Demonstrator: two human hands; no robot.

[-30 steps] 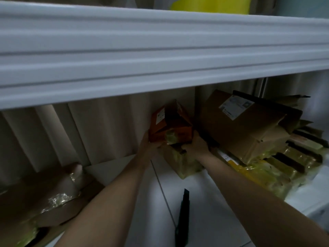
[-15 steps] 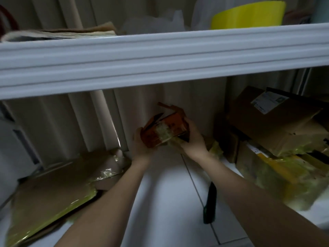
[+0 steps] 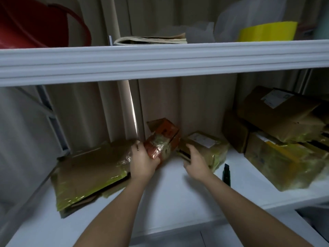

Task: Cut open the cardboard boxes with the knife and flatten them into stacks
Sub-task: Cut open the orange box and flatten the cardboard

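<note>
My left hand (image 3: pixel 144 162) grips a small orange cardboard box (image 3: pixel 164 138) wrapped in clear tape, tilted above the white shelf (image 3: pixel 169 198). My right hand (image 3: pixel 195 164) rests with curled fingers on the near end of a small brown box (image 3: pixel 204 145) with a white label, lying on the shelf. A dark utility knife (image 3: pixel 226 174) lies on the shelf just right of my right wrist. A stack of flattened cardboard (image 3: pixel 89 172) with yellowish tape lies at the left.
Several taped brown boxes (image 3: pixel 284 136) are piled at the right end of the shelf. The upper shelf's white edge (image 3: pixel 160 59) hangs overhead, carrying a red basin (image 3: pixel 35 24), folded papers (image 3: pixel 151 40) and a yellow tub (image 3: pixel 267 32).
The view has pulled back and lifted. My right hand has left the orange box and moved onto the brown labelled box. My left hand now holds the orange box alone, lower and leftward.
</note>
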